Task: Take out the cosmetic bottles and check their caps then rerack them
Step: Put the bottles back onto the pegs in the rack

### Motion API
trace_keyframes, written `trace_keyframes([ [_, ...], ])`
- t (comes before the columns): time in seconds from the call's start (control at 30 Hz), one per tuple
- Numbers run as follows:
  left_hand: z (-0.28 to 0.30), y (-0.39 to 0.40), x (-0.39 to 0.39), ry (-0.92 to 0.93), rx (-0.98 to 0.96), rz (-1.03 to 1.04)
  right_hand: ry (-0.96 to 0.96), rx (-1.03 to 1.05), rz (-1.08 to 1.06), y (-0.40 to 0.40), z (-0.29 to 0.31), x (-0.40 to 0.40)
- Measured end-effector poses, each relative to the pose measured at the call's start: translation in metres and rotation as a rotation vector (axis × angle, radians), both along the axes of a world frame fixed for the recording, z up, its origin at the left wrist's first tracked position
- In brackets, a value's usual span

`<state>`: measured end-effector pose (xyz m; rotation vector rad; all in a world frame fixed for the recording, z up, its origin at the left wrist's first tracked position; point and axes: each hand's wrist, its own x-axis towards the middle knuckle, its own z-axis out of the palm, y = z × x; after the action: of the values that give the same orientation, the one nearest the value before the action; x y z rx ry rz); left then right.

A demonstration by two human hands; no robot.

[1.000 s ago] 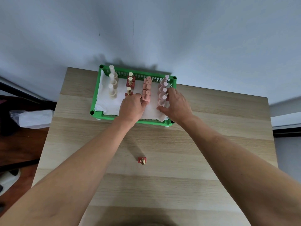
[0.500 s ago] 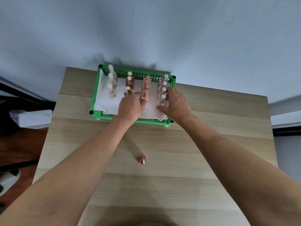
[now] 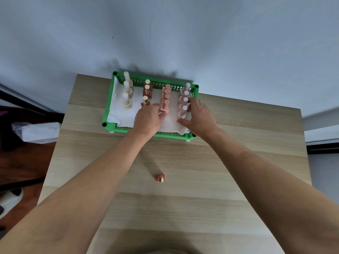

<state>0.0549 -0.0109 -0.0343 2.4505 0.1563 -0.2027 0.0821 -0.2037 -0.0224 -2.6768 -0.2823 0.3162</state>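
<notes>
Hardly any shift since earlier; left hand grip hidden, unclear; right hand grip around pale pink bottle.

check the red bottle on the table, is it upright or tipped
Upright: the red bottle stands on its base on the table, gold cap up.

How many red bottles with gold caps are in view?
4: three in the green basket, at and, one alone on the table. The left hand may hide another.
</notes>
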Motion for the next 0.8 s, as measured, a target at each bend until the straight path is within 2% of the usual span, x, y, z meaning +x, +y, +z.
trace_keyframes([
  [0.33, 0.028, 0.027, -0.028, -0.064, -0.043, -0.012, -0.044, 0.114, -0.035, -0.012, 0.012, -0.034],
  [0.5, 0.036, 0.06, -0.062, -0.087, 0.024, -0.018, -0.115, 0.203, 0.064, -0.012, 0.011, -0.075],
  [0.8, 0.01, 0.118, -0.145, 0.093, 0.103, 0.11, 0.007, 0.119, 0.247, -0.007, -0.011, -0.145],
])
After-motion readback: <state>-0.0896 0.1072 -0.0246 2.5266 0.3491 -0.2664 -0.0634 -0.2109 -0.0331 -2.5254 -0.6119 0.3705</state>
